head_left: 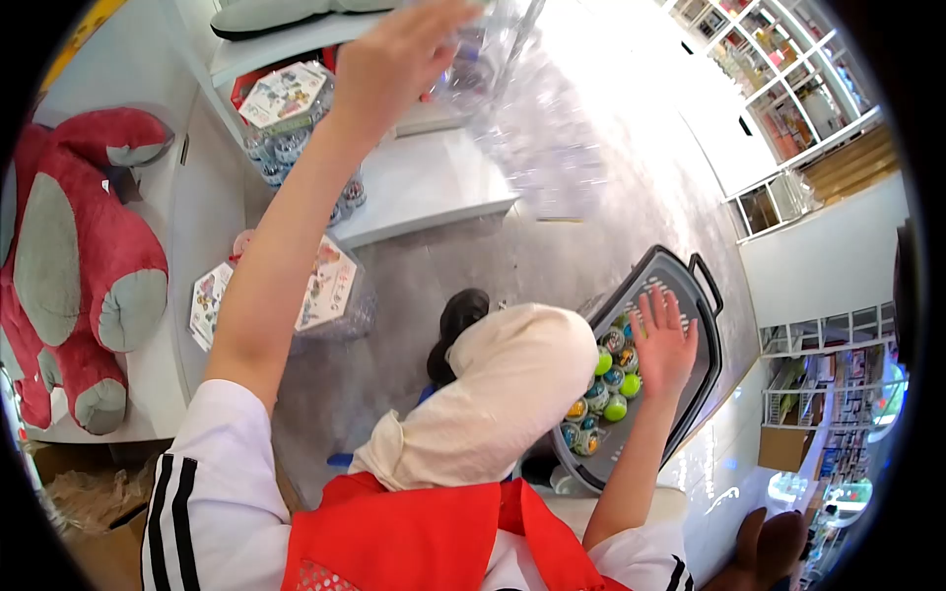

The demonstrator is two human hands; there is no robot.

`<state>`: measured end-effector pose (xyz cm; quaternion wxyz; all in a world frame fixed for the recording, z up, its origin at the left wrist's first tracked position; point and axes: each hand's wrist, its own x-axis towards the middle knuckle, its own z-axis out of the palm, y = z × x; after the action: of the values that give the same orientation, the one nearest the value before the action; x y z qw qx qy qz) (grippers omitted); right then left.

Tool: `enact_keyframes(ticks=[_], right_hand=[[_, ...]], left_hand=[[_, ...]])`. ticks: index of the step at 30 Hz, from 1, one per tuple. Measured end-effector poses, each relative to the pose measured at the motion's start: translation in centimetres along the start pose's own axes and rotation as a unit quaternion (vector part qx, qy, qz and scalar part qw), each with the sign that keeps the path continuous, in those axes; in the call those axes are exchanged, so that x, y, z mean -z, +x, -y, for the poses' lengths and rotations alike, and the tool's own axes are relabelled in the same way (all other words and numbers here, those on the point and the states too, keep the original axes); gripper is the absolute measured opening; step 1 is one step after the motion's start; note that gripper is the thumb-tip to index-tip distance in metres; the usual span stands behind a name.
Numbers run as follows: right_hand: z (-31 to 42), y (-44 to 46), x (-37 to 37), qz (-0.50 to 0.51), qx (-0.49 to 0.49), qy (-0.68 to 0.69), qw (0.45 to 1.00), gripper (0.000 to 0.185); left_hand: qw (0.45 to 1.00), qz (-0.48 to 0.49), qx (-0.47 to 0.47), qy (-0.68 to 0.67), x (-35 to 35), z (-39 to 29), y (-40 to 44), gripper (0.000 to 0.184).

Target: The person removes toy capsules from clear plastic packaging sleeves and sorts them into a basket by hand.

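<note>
My left hand (pixel 394 64) is raised at the top of the view, its fingers closed at a clear plastic bag (pixel 537 138) that hangs to the right, blurred by motion. Over the dark grey basket (pixel 705 369), my right hand (pixel 665 340) is spread with nothing in it. Below and left of that hand, several small balls (pixel 596 394), some bright green and others patterned, lie inside the basket.
Hexagonal boxes (pixel 325 286) stand on the floor at left, with another (pixel 286 96) on the white shelf (pixel 424 187). A red and grey plush toy (pixel 89 256) sits far left. A cardboard box (pixel 99 552) is lower left. White racks (pixel 788 89) stand at right.
</note>
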<state>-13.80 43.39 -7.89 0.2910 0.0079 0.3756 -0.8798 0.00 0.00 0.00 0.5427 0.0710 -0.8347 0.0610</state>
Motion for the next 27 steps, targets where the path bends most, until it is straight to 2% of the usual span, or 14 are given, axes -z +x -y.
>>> enact_keyframes(ticks=[2, 3, 6, 10, 12, 20, 25, 26, 27], right_hand=[[1.2, 0.1, 0.3, 0.011, -0.011, -0.05, 0.999, 0.055], [-4.2, -0.2, -1.6, 0.02, -0.024, 0.015, 0.999, 0.055], [-0.5, -1.4, -1.2, 0.006, -0.014, -0.032, 0.999, 0.053], [1.4, -2.6, 0.6, -0.028, 0.009, -0.062, 0.998, 0.052], [2.0, -3.0, 1.2, -0.069, 0.014, -0.052, 0.996, 0.051], [0.9, -3.6, 3.1, -0.036, 0.014, -0.076, 0.996, 0.05], [0.6, -4.1, 3.5, -0.063, 0.023, -0.067, 0.995, 0.049], [0.7, -4.4, 3.5, -0.065, 0.024, -0.066, 0.995, 0.048], [1.0, -4.7, 4.8, 0.001, 0.012, -0.074, 0.997, 0.05]], left_hand=[[0.998, 0.05, -0.023, 0.002, -3.3, 0.5, -2.8, 0.042], [0.991, 0.09, -0.089, 0.041, -1.1, 5.5, -1.9, 0.041], [0.989, 0.111, -0.079, 0.059, -5.2, 6.9, -6.1, 0.039], [0.988, 0.103, -0.059, 0.099, -6.0, 7.8, -8.1, 0.038], [0.992, 0.086, -0.061, 0.072, -6.6, 7.9, -8.4, 0.038], [0.982, 0.161, -0.088, 0.039, -9.4, 6.0, -11.2, 0.04], [0.97, 0.238, -0.039, 0.015, -7.2, 4.6, -10.5, 0.049], [0.975, 0.22, 0.004, 0.015, -6.5, 4.9, -10.6, 0.052], [0.979, 0.2, 0.047, 0.016, -5.8, 5.6, -10.7, 0.055]])
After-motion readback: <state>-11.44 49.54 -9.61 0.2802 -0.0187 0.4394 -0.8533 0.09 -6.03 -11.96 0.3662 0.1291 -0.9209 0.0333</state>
